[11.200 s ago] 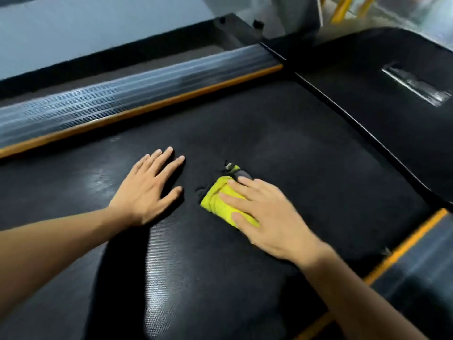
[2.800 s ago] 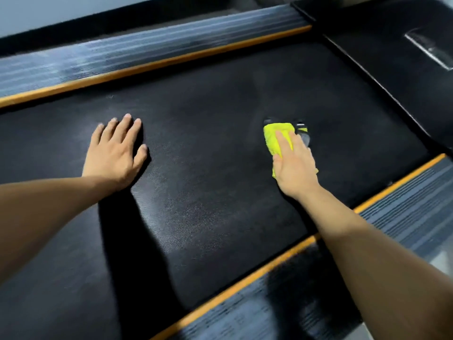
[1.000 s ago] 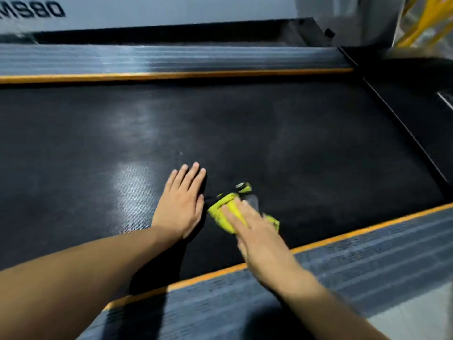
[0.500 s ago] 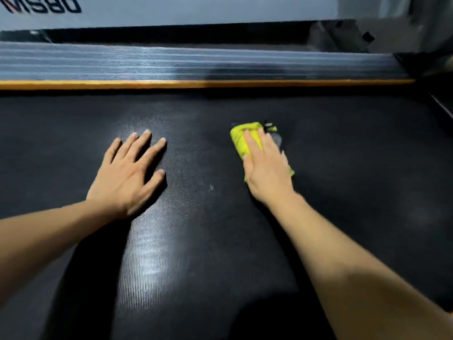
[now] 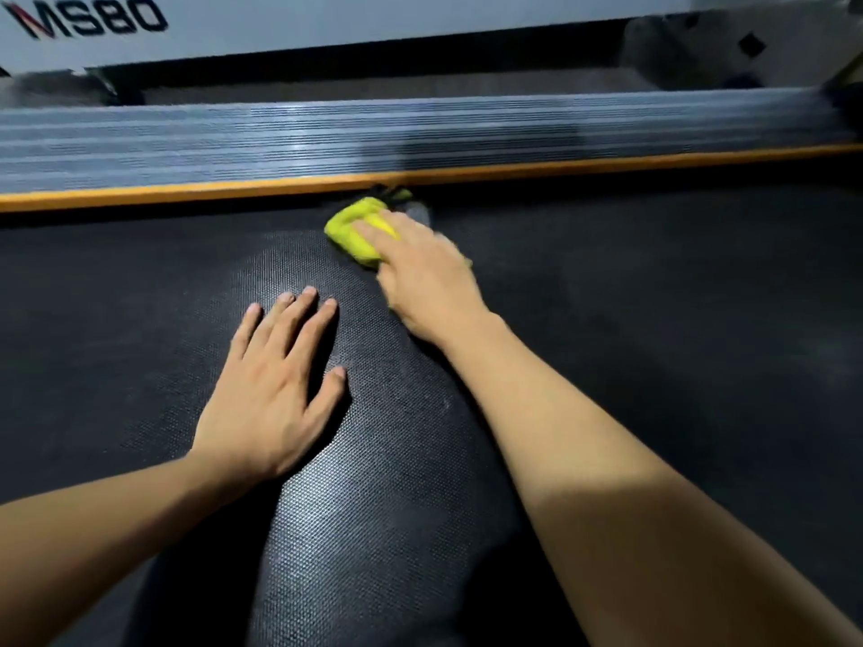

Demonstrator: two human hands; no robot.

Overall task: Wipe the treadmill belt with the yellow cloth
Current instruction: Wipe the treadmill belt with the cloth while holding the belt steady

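Observation:
The black textured treadmill belt [image 5: 654, 343] fills most of the view. A folded yellow cloth [image 5: 348, 231] lies on it at the far edge, just below the orange strip. My right hand [image 5: 425, 277] presses down on the cloth with the fingers stretched over it, hiding its right part. My left hand [image 5: 275, 389] rests flat on the belt nearer to me, fingers spread, holding nothing.
An orange strip [image 5: 187, 194] borders the belt's far side, with a ribbed grey side rail [image 5: 327, 137] beyond it. Behind that stands a pale panel with dark lettering [image 5: 93, 21]. Dark belt extends left and right of the hands.
My right hand has pushed the cloth away from me to the belt's far edge by the orange strip. My left hand has shifted right and sits closer to the right arm.

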